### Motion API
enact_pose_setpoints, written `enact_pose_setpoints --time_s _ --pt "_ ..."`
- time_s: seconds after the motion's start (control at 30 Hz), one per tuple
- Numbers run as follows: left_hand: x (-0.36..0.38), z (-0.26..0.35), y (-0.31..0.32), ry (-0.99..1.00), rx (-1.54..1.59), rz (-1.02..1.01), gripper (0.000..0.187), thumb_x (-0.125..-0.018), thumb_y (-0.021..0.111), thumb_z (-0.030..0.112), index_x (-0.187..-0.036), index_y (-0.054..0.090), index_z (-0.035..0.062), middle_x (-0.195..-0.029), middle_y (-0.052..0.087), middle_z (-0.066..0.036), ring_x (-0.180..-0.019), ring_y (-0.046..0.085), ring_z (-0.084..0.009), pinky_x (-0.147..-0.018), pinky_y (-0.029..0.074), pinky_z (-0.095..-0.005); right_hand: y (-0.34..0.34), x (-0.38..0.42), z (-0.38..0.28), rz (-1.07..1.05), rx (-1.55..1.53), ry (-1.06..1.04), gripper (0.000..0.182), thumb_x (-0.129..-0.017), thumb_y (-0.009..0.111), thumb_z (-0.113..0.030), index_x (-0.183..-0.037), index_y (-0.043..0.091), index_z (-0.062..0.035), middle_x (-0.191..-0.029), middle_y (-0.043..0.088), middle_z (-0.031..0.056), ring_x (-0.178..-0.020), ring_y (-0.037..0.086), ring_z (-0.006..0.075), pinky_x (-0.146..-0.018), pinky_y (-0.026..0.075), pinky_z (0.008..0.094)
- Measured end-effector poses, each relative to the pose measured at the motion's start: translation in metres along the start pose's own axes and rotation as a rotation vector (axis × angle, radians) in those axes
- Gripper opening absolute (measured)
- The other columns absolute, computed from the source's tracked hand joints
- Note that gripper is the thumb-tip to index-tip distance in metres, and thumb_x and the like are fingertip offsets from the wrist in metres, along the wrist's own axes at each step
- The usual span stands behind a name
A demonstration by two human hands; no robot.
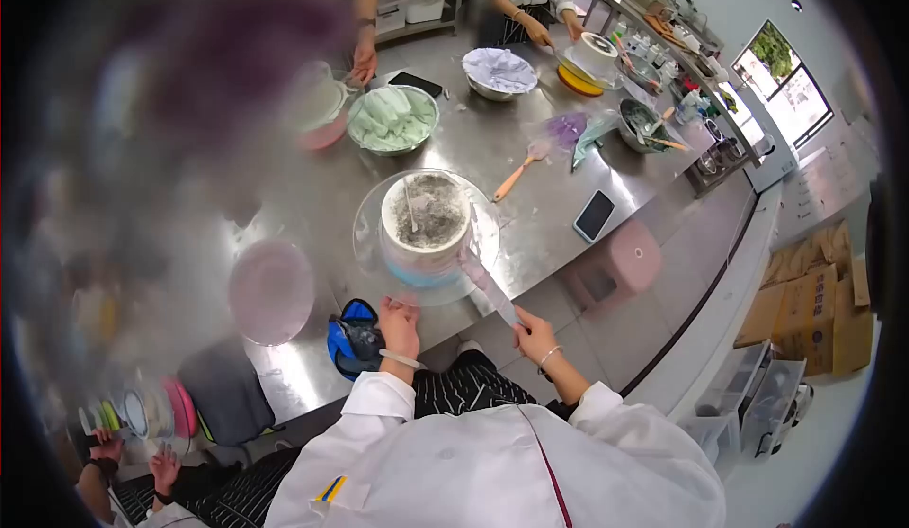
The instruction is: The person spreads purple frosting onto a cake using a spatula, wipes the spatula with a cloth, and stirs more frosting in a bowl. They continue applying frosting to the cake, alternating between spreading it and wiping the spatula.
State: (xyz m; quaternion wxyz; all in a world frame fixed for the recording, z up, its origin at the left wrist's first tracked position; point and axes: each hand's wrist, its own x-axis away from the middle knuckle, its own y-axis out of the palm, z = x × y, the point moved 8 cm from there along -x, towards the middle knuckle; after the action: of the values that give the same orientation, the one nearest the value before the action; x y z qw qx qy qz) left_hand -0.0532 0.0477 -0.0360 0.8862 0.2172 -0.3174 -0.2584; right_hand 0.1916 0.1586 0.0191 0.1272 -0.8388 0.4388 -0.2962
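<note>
White coat (445, 466) fills the bottom of my view, closest to the camera, below both sets of fingers. From my remote seat I see the right hand (537, 337) closed firmly round the end of a long flat spatula (490, 288), its blade coated in pale lilac cream. Ahead and to the left of those fingers stands the round cake (426, 214), its white top darkened with grey, on a clear turntable (367, 220); I cannot tell whether the blade touches its side. My left hand (399, 327) has its fingers bent loosely just before the turntable's rim, and I cannot tell whether they touch it. Left of these fingers, just beside them, sits a blue-and-black bag (353, 340). Straight beyond them, past the cake, is a bowl of green cream (393, 119). Ahead and right of the right fingers lies a phone (595, 215).
</note>
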Motion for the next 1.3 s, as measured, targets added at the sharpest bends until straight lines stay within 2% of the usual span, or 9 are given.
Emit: enact_pose_setpoints --time_s 0.1,0.17,0.3,0.37,0.7,0.93,1.0,1.07,1.3 --pt "0.022 -0.011 0.008 -0.142 -0.004 -0.012 0.054 -0.072 0.04 -0.005 -0.123 0.024 0.0045 -0.117 0.04 -0.015 -0.109 0.043 -0.0298 -0.09 0.032 -0.044 0.006 0.007 0.001 -0.014 -0.048 0.045 0.042 -0.081 0.046 -0.005 -0.121 0.046 -0.0155 -0.052 0.051 0.0037 -0.04 0.044 0.0081 -0.039 0.037 0.0231" --pt "0.036 -0.032 0.033 -0.376 -0.046 -0.337 0.048 -0.071 0.041 -0.005 -0.117 0.028 0.0042 -0.11 0.042 -0.014 -0.107 0.044 -0.0292 -0.089 0.034 -0.0431 0.001 0.008 0.001 0.015 0.006 0.063 0.039 -0.079 0.049 -0.007 -0.118 0.048 -0.0102 -0.054 0.056 0.0086 -0.043 0.051 0.0119 -0.047 0.042 0.027" --pt "0.029 -0.038 0.012 -0.545 0.03 -0.267 0.048 -0.07 0.042 -0.005 -0.115 0.03 0.0041 -0.109 0.042 -0.013 -0.105 0.045 -0.0295 -0.088 0.035 -0.0434 0.006 0.013 0.002 0.013 0.013 0.041 0.038 -0.08 0.049 -0.008 -0.118 0.048 -0.0108 -0.055 0.057 0.0084 -0.042 0.05 0.0118 -0.046 0.042 0.0268" --pt "-0.006 -0.005 -0.009 0.002 0.099 -0.22 0.056 -0.069 0.047 -0.005 -0.12 0.027 0.0066 -0.109 0.041 -0.012 -0.096 0.047 -0.0249 -0.082 0.039 -0.0386 0.012 0.015 0.005 0.011 -0.11 0.089 0.039 -0.082 0.047 -0.007 -0.12 0.046 -0.0117 -0.054 0.053 0.0041 -0.039 0.045 0.0081 -0.037 0.038 0.0238" --pt "0.022 0.001 -0.022 -0.25 -0.018 -0.293 0.05 -0.065 0.039 -0.007 -0.115 0.038 -0.0008 -0.115 0.044 -0.017 -0.104 0.046 -0.0296 -0.084 0.04 -0.0371 0.063 0.039 -0.006 -0.304 -0.166 0.108 0.038 -0.084 0.048 -0.013 -0.122 0.044 -0.0121 -0.06 0.056 0.0019 -0.043 0.045 0.0061 -0.04 0.038 0.0213" --pt "0.051 0.077 -0.149 0.087 0.149 0.133 0.038 -0.064 0.042 -0.005 -0.102 0.044 0.0002 -0.085 0.049 -0.009 -0.076 0.049 -0.0186 -0.068 0.041 -0.0282 0.198 0.011 -0.123 -0.654 -0.146 -0.329 0.041 -0.088 0.038 -0.011 -0.129 0.034 -0.0126 -0.074 0.052 0.0065 -0.059 0.051 0.015 -0.055 0.044 0.0278" --pt "0.07 0.085 -0.173 0.117 0.175 0.205 0.039 -0.062 0.042 -0.006 -0.1 0.044 0.0011 -0.084 0.05 -0.009 -0.074 0.049 -0.018 -0.066 0.041 -0.0271 0.243 0.006 -0.171 -0.353 -0.005 -0.868 0.048 -0.084 0.038 -0.005 -0.13 0.028 -0.0101 -0.09 0.048 0.013 -0.075 0.052 0.0239 -0.067 0.043 0.0318" --pt "0.081 0.098 -0.193 0.162 0.217 0.255 0.039 -0.058 0.042 -0.006 -0.096 0.045 0.0024 -0.08 0.049 -0.008 -0.07 0.048 -0.0174 -0.062 0.04 -0.0262 0.292 -0.008 -0.188 -0.361 0.252 -0.894 0.053 -0.078 0.04 -0.001 -0.129 0.031 -0.0118 -0.095 0.043 0.0197 -0.086 0.047 0.0327 -0.073 0.04 0.0364" --pt "0.093 0.079 -0.217 0.086 0.252 0.37 0.033 -0.064 0.043 -0.006 -0.096 0.047 0.003 -0.086 0.05 -0.007 -0.077 0.05 -0.0183 -0.068 0.042 -0.0275 0.235 0.025 -0.145 -0.19 0.608 -0.86 0.053 -0.072 0.047 -0.006 -0.123 0.038 -0.0136 -0.085 0.043 0.0135 -0.078 0.049 0.0268 -0.064 0.044 0.0351"
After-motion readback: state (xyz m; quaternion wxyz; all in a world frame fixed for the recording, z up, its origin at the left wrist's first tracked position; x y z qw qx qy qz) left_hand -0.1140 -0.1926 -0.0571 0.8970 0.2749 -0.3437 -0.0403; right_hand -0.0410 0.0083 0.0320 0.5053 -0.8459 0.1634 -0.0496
